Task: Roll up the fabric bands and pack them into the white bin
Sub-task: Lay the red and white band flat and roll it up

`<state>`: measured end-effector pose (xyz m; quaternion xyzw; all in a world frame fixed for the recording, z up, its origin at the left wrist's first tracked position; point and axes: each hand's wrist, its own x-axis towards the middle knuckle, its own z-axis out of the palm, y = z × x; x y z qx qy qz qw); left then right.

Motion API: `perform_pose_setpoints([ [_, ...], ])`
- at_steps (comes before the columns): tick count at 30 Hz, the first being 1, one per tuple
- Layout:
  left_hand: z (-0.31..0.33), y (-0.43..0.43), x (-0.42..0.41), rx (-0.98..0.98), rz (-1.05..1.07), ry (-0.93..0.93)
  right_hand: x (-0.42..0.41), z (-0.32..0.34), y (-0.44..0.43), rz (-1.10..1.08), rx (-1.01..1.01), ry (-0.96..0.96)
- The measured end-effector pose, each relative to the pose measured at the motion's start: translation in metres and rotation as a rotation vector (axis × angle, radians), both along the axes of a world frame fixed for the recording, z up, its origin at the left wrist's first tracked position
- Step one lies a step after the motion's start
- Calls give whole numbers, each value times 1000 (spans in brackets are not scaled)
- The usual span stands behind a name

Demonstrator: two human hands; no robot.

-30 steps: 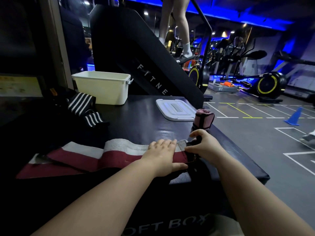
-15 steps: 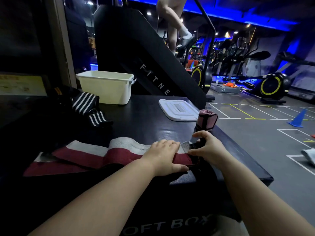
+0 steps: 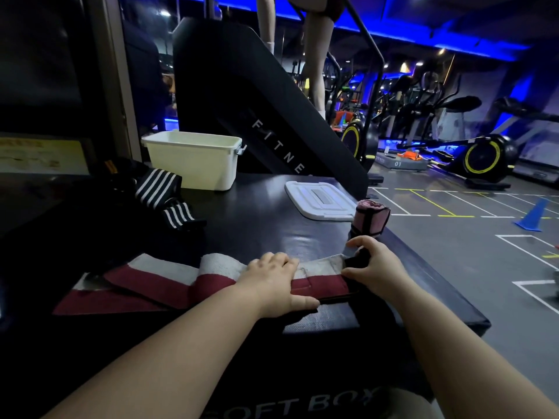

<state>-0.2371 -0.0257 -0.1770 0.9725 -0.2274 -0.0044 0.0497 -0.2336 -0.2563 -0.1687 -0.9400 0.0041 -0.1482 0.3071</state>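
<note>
The white bin [image 3: 193, 160] stood open at about 11 o'clock on the top of the black soft box [image 3: 257, 228], near its far edge. The near wall hid the inside of the bin, so what it held cannot be told. Its white lid [image 3: 317, 201] lay flat at about 1 o'clock, well apart from the bin. Just beside the lid, at 2 o'clock, a rolled pink band [image 3: 371, 217] stood upright, very close to the right edge of the box.

The maroon and white band [image 3: 169, 278] lay unrolled across the near part of the box, from 9 o'clock toward 3 o'clock, partly folded over itself at its left end. The left hand [image 3: 273, 278] pressed flat on it with the fingers straight. The right hand [image 3: 373, 269] pinched the dark right end of this band with curled fingers, near the right edge of the box.

Black bands with white stripes [image 3: 165, 196] lay in a loose heap at 10 o'clock, just beside the bin. Between the unrolled band and the bin the dark surface of the box was bare. Past the right edge was grey floor with painted lines, and a blue cone [image 3: 534, 214] stood on it at 3 o'clock.
</note>
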Motion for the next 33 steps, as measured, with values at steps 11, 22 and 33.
perform_pose_setpoints([
  [11, 0, 35, -14, 75, 79, -28, 1, 0, 3, 16, -160, 58],
  [22, 10, 45, -13, 129, 157, -40, 1, 4, -19, -42, -160, 3],
  [33, 0, 47, -14, 62, 107, 13, -4, 27, 22, -132, -824, -43],
])
